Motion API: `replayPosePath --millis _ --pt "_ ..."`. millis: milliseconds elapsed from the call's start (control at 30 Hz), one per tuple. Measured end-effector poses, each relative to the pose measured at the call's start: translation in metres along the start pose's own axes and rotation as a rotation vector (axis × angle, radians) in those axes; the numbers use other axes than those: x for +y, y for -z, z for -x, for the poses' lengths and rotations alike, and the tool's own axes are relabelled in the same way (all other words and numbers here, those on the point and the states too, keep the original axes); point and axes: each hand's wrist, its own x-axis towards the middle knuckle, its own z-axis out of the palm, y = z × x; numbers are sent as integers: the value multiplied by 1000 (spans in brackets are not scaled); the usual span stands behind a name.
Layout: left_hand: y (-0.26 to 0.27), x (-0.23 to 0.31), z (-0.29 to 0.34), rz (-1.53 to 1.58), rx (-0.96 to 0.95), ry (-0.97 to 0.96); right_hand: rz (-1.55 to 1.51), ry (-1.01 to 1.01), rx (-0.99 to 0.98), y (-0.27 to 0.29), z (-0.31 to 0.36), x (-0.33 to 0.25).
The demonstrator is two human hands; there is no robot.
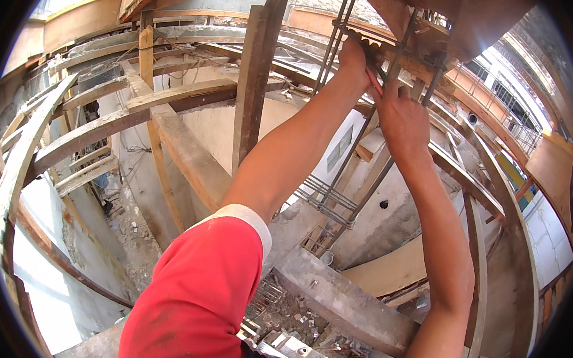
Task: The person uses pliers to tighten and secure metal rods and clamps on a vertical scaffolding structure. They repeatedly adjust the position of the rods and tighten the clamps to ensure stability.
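Observation:
My left hand is raised at the top centre, beside thin vertical rebar. Its fingers look curled, in shadow, and what they hold is hidden. Just below and to the right, my right hand is closed round a slim red-handled tool. The tool slants up toward the left hand, and a bit of green shows beside it; its working end is hidden. Close to both hands, steel bars run down from a wooden formwork board, tied with cross stirrups.
A dark upright timber post stands left of my left forearm. Wooden beams cross below at several heights, over a deep drop to rubble. Rebar stirrups hang under my arms, above a concrete beam.

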Motion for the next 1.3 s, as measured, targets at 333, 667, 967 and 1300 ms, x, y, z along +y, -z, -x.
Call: replayPosePath --millis 333,667,967,1300 --pt "14 -6 2 -72 -74 112 -1285 -490 -376 -3 -2 -1" --pt "10 -11 18 -150 -50 104 -801 -154 -241 8 -21 21" --pt "4 -18 2 183 -92 -10 -926 -118 -280 26 -33 26" --pt "-7 -17 4 -132 160 -162 17 228 430 -11 7 25"
